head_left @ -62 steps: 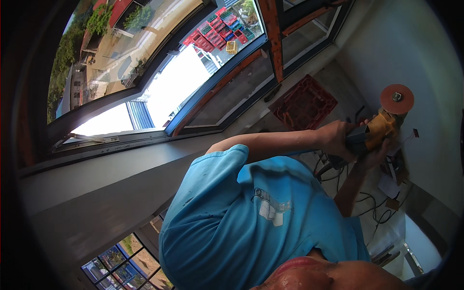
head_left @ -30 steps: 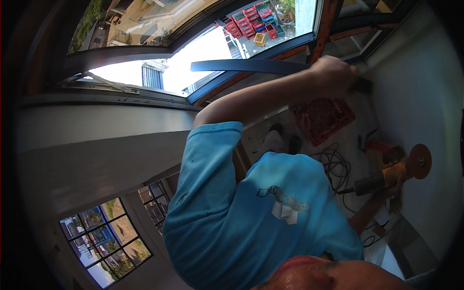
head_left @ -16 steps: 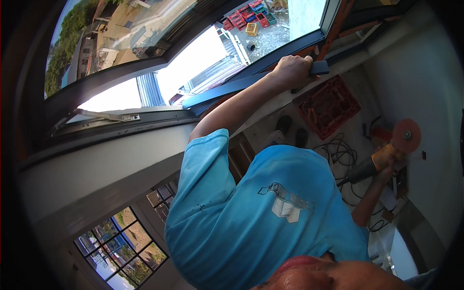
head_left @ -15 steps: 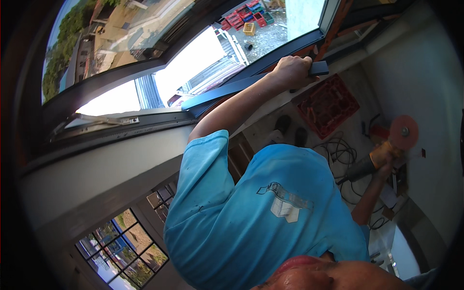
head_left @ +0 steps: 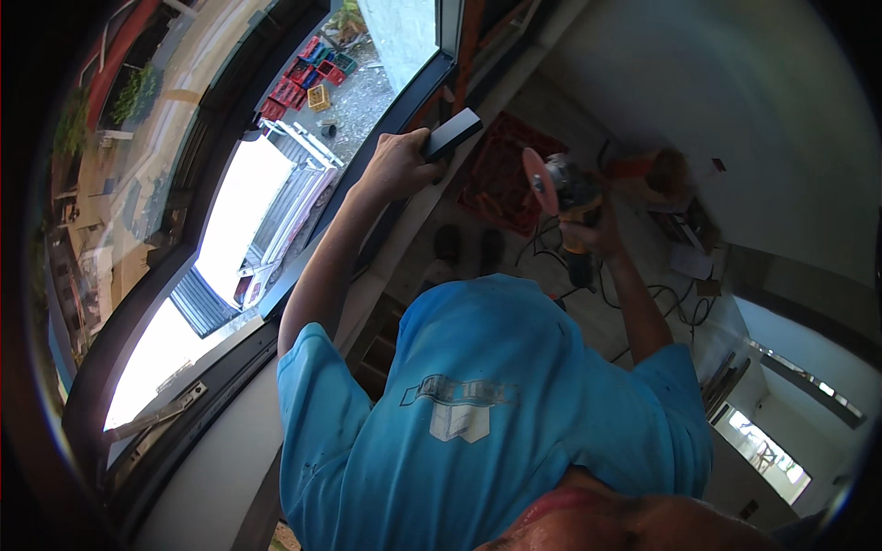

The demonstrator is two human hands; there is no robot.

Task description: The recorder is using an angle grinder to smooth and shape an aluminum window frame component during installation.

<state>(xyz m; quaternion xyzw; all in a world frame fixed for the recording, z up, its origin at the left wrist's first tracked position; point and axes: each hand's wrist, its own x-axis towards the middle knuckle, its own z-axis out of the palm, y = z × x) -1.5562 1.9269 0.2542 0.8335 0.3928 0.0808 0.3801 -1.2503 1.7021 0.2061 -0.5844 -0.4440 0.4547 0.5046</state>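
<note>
My left hand is closed round a long dark grey metal bar, whose squared end sticks out beyond my fingers. The rest of the bar runs back behind my forearm, along the open window, and is partly hidden. In my right hand is a yellow and black angle grinder with a reddish disc. The disc stands on edge, to the right of the bar's end and apart from it. Whether the disc spins, I cannot tell.
A dark window frame with a metal stay borders my left side. On the floor lie a red plastic crate and a loose black cable. A reddish box stands by the wall. Several crates are outside.
The view has turned. My right hand has brought the grinder up and leftward, much closer to the bar's end, and its disc now faces left. My left hand still holds the bar.
</note>
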